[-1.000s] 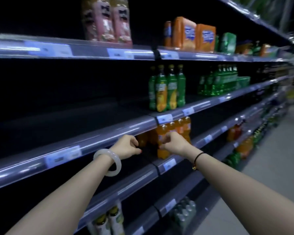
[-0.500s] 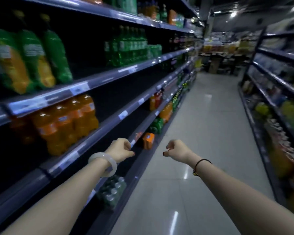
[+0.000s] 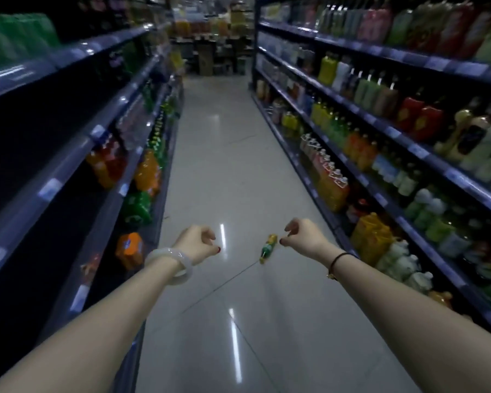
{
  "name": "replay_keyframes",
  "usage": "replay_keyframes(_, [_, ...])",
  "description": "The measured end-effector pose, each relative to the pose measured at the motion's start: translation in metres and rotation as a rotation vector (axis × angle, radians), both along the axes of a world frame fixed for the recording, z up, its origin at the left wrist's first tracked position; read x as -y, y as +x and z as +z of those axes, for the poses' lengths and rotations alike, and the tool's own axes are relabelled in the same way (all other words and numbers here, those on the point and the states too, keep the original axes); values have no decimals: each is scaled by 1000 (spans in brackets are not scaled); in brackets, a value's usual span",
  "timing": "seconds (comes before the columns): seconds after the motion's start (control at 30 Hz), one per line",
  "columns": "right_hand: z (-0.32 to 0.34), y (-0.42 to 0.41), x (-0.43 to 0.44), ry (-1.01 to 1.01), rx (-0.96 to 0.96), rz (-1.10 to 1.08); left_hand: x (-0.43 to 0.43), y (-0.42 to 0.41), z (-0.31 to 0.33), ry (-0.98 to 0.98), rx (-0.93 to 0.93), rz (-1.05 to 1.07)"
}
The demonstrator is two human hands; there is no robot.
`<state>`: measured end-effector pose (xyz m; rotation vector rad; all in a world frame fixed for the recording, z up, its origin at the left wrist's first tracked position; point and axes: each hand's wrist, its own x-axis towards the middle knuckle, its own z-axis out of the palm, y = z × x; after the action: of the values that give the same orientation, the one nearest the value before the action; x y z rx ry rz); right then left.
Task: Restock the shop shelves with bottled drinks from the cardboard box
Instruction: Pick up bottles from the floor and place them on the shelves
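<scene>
I look down a shop aisle with both arms stretched out over the tiled floor (image 3: 224, 154). My left hand (image 3: 197, 243), with a white bangle on its wrist, hangs loosely curled and holds nothing. My right hand (image 3: 304, 236) is also loosely curled and empty. A small green and yellow bottle (image 3: 268, 249) lies on the floor just left of my right thumb in the picture, apart from it. The left shelves (image 3: 68, 154) hold orange bottles (image 3: 148, 171) and green bottles (image 3: 138, 208) lower down, with dark bare stretches nearer me. No cardboard box is in view.
The right shelves (image 3: 408, 148) are packed with several rows of coloured bottles along the whole aisle. An orange pack (image 3: 129, 249) sits low on the left shelving. Stacked goods (image 3: 207, 58) stand at the far end of the aisle.
My view has swung right, from facing the left shelf with the orange bottles to looking down the aisle. Both hands came away from the shelf and now hover over the floor.
</scene>
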<state>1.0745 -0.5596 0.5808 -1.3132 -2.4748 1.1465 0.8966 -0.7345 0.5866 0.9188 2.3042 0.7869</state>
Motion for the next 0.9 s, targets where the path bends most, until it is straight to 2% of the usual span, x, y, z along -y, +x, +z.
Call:
replay_keyframes(0.17, [-16, 4, -55, -23, 4, -202, -96, -31, -19, -8, 28, -137])
replay_keyframes(0.37, [-51, 27, -103, -56, 8, -405, -193, -26, -59, -31, 98, -309])
replay_keyframes(0.67, [-120, 90, -187, -138, 0, -704, -346, 23, -114, -110, 76, -589])
replay_keyframes(0.8, [-172, 127, -202, -229, 16, -900, -399, 64, -160, -149, 75, -718])
replay_keyframes(0.9, [-217, 157, -199, -309, 29, -1053, -424, 103, -205, -206, 142, -845])
